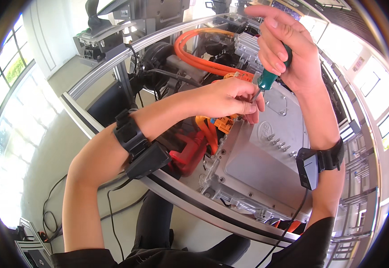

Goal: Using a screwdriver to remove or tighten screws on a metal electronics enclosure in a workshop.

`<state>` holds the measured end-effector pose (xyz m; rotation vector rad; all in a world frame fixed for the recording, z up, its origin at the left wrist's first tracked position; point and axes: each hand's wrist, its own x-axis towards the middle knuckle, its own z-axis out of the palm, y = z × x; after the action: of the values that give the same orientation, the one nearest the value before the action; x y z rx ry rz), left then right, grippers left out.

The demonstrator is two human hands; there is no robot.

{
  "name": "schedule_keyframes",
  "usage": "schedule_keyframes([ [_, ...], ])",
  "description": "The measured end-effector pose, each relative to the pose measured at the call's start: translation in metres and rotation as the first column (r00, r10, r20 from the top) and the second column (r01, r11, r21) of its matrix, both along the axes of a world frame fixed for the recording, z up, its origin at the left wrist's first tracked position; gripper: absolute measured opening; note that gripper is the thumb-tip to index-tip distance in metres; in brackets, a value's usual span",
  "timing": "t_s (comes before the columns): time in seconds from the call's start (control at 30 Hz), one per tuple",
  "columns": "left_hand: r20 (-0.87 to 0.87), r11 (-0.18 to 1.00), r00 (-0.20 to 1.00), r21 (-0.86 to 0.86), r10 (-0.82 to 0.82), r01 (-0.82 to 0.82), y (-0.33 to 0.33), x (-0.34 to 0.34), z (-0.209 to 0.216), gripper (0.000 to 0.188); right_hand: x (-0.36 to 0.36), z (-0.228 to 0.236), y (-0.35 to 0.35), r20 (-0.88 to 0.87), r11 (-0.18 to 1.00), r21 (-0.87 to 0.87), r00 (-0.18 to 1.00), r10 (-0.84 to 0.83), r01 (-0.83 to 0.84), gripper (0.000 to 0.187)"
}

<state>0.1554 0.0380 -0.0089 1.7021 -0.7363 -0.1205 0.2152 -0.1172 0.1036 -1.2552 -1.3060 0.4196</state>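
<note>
1. Curled around the handle of the green screwdriver (pixel 268 79), the right hand (pixel 296 53) extends its index finger; the left hand (pixel 228 97) bunches at the shaft, its exact pinch unclear.
2. Screwdriver work seems underway near the silver housing (pixel 252 163), tip hidden; bolts (pixel 280 143) stand on it, but what remains cannot be told.
3. Left elbow bends outward; the right hand sits higher.

Had a black gear-lever unit (pixel 95 22) standing at upper left, just outside the aluminium-profile frame (pixel 114 61). Showed gridded windows (pixel 7 51) along the left, with greenery (pixel 14 70) behind, beside a white wall (pixel 47 27). Included black cable (pixel 56 232) trailing across the pale floor (pixel 56 143) at lower left.
</note>
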Motion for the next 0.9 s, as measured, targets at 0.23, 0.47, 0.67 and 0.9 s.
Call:
schedule_keyframes([
  [0.23,-0.002,0.998,0.998,0.026,0.056,-0.056,-0.002,0.0,0.001,0.014,-0.016,0.014,0.001,0.791,0.61,0.419,0.059,-0.609,0.673,0.042],
  [0.47,-0.025,0.995,0.997,0.075,0.07,-0.068,-0.004,-0.004,0.004,0.015,-0.028,0.03,-0.019,0.888,0.469,0.164,0.077,-0.454,0.868,0.06],
  [0.67,-0.008,0.99,0.998,0.121,0.069,-0.067,-0.003,-0.001,0.005,0.015,-0.022,0.028,-0.019,0.867,0.512,0.075,0.198,-0.458,0.856,0.047],
  [0.9,-0.003,0.991,0.998,0.124,0.059,-0.058,0.0,-0.002,0.006,0.013,-0.023,0.031,-0.024,0.871,0.651,-0.021,0.333,-0.36,0.759,0.023],
])
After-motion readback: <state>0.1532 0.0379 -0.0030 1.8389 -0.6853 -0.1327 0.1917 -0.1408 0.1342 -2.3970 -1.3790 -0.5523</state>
